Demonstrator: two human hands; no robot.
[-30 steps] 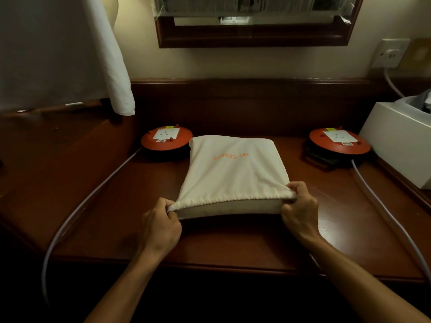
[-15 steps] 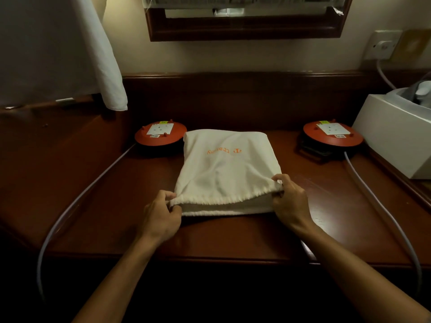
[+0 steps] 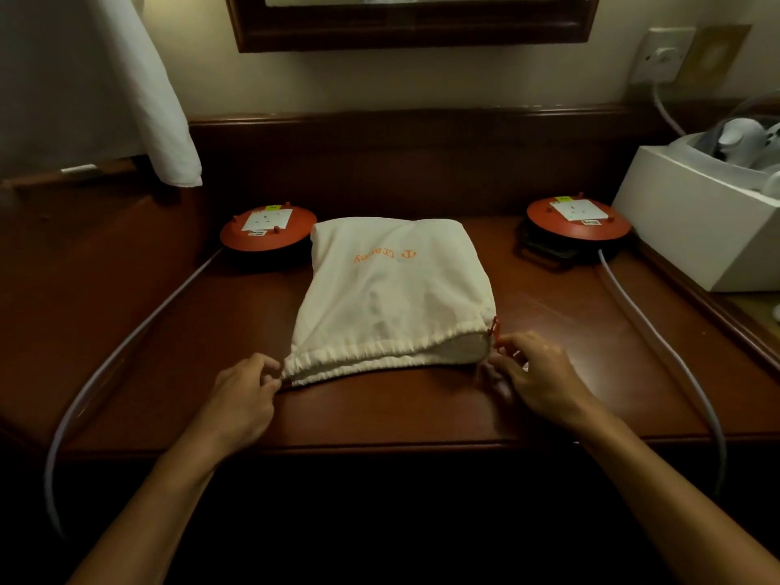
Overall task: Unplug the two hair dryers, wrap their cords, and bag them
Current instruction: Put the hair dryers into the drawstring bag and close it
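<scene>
A cream drawstring bag (image 3: 392, 297) with orange lettering lies flat on a dark wooden counter (image 3: 380, 411), its gathered mouth facing the person. The left hand (image 3: 242, 399) sits at the mouth's left corner, fingertips pinching the bunched hem there. The right hand (image 3: 536, 373) is at the right corner, fingers curled beside a small orange drawstring (image 3: 494, 331); motion blur makes it unclear whether it grips the string. Beyond the left hand, touching the bag's far corner, rests an orange cable reel (image 3: 268, 228) with a white socket plate; a matching reel (image 3: 578, 217) lies beyond the right hand. A pale cable (image 3: 139, 323) runs from each reel off the counter's near edge. Far right of the right hand stands a white box (image 3: 692, 221). The hair dryers cannot be seen.
</scene>
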